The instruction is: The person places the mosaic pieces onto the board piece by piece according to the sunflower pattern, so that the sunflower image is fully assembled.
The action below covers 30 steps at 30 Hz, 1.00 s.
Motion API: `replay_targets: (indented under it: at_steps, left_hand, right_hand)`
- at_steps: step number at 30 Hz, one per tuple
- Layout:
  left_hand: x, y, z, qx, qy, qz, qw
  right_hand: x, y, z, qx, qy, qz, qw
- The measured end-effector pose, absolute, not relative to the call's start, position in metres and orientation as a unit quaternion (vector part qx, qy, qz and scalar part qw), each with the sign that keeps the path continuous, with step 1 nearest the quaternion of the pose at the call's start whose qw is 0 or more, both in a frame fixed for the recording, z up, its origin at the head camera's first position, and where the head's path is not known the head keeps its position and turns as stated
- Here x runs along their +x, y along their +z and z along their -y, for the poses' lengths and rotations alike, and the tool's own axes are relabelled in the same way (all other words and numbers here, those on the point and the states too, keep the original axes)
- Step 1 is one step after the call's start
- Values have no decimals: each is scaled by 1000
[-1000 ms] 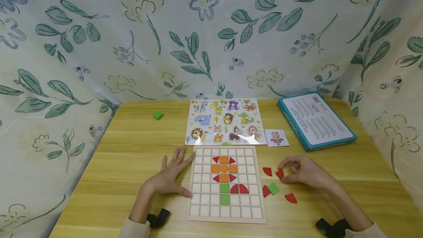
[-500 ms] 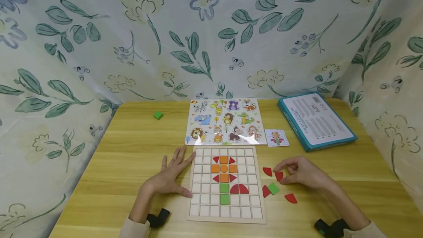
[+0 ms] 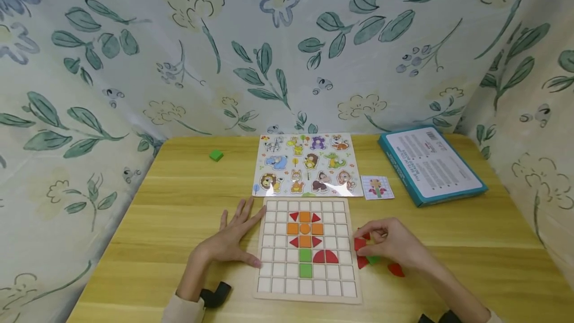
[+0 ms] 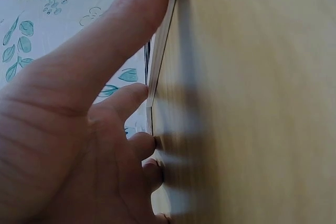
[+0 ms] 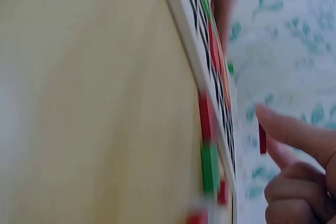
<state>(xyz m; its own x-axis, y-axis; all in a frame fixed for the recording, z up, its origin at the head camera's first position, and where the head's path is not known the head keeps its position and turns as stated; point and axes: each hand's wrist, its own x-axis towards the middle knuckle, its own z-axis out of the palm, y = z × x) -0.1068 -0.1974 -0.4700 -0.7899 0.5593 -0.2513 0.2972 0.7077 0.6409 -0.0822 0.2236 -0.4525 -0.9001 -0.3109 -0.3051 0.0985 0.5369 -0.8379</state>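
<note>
A wooden grid board (image 3: 273, 283) lies on the table with red, orange and green tiles set in a flower shape. My left hand (image 3: 235, 236) rests flat on the table, its straight fingers touching the board's left edge (image 4: 157, 72). My right hand (image 3: 381, 242) is at the board's right edge and pinches a red piece (image 3: 359, 243) between thumb and fingers; the right wrist view shows that red piece (image 5: 262, 140) held above the table. Beside and partly under this hand lie loose red pieces (image 3: 396, 269) and a green square (image 3: 372, 260).
Behind the board lies an animal puzzle sheet (image 3: 307, 164). To its right are a small pattern card (image 3: 377, 187) and a teal box (image 3: 430, 163). A green block (image 3: 216, 155) sits at the far left. Floral cloth walls close in the table (image 3: 179, 213) at the back and sides.
My right hand has moved left to the board's right edge, with the red piece pinched in its fingers. The left hand has not moved.
</note>
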Motion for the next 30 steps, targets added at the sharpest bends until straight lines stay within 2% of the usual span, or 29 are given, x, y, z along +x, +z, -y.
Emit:
replay_targets:
  at_steps: [6, 11, 18, 30]
  left_hand:
    - [-106, -472, 197, 237, 301, -897, 219]
    - [-106, -474, 197, 239, 301, -897, 220]
    - [-106, -474, 197, 235, 302, -898, 218]
    - [-107, -472, 198, 236, 304, -897, 217]
  right_hand:
    - [-64, -456, -170, -79, -483, -843, 225]
    - [-57, -466, -148, -122, -467, -847, 223]
    - [-57, -470, -138, -133, -434, -872, 182]
    - [-59, -469, -142, -143, -447, -864, 182]
